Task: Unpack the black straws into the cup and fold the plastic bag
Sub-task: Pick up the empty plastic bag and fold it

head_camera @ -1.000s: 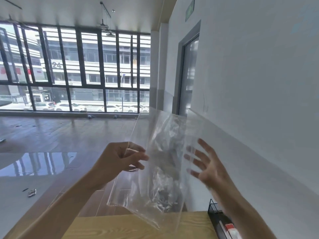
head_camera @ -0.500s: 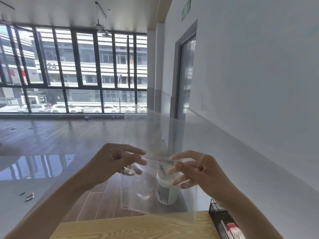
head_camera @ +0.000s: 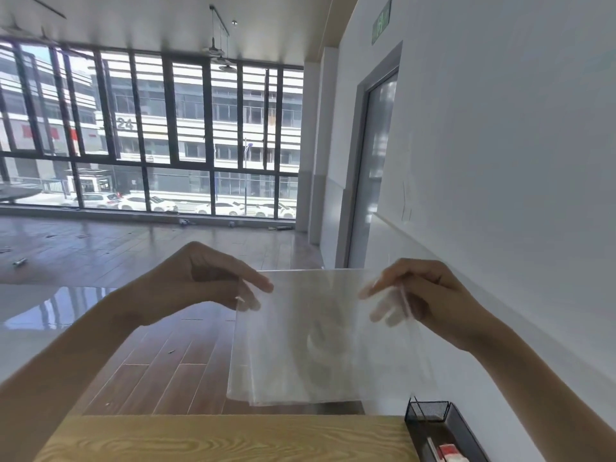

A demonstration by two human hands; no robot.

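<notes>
I hold a clear plastic bag (head_camera: 300, 345) up in the air above the far edge of the wooden table (head_camera: 213, 438). It hangs down folded over, with doubled layers showing along its bottom edge. My left hand (head_camera: 206, 278) pinches its upper left corner. My right hand (head_camera: 423, 295) pinches the upper right corner, with fingers behind the film. Through the bag a faint pale shape shows, too blurred to name. No black straws and no cup are plainly in view.
A black mesh organiser (head_camera: 440, 425) with a red-and-white item inside stands at the table's right edge against the white wall (head_camera: 516, 195). Beyond the table lie a wooden floor (head_camera: 150, 361), large windows and a grey door (head_camera: 376, 155).
The bag went from a loose upright sheet to a folded one. Both hands came together at its top, then spread apart, and now stretch the top edge flat.
</notes>
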